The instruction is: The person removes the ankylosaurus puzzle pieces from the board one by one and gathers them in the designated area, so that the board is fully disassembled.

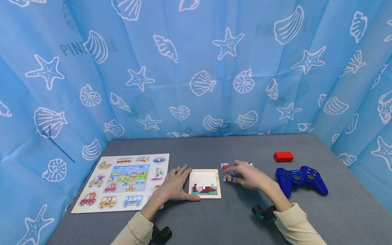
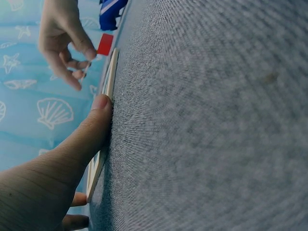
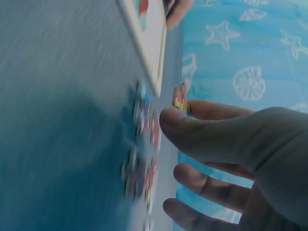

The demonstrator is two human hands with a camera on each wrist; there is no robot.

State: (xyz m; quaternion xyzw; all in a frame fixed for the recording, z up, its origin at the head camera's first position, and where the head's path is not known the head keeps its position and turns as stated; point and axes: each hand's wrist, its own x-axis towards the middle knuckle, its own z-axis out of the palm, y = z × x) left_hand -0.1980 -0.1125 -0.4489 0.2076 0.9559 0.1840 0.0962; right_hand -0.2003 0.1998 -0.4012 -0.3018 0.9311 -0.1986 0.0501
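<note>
A small wooden puzzle tray [image 1: 218,185] lies on the table, its lower part filled with joined pieces showing a brown figure on green. Spread beside its left edge, my left hand [image 1: 176,185] holds it steady, with the thumb along the lower left corner. My right hand [image 1: 251,176] is just right of the tray, above loose jigsaw pieces [image 1: 226,177]. The right wrist view shows a colourful jigsaw piece [image 3: 180,98] pinched between its thumb and index finger. Below that hand lie several other pieces [image 3: 144,173], blurred; in the head view the fingers partly cover them.
To the left lies a white peg puzzle board [image 1: 119,207] with vehicle shapes, partly behind my left forearm. A blue game controller [image 1: 301,180] and a red block [image 1: 283,157] are on the right. Behind the grey table [image 1: 220,221] hangs a blue shell-patterned curtain [image 1: 196,68].
</note>
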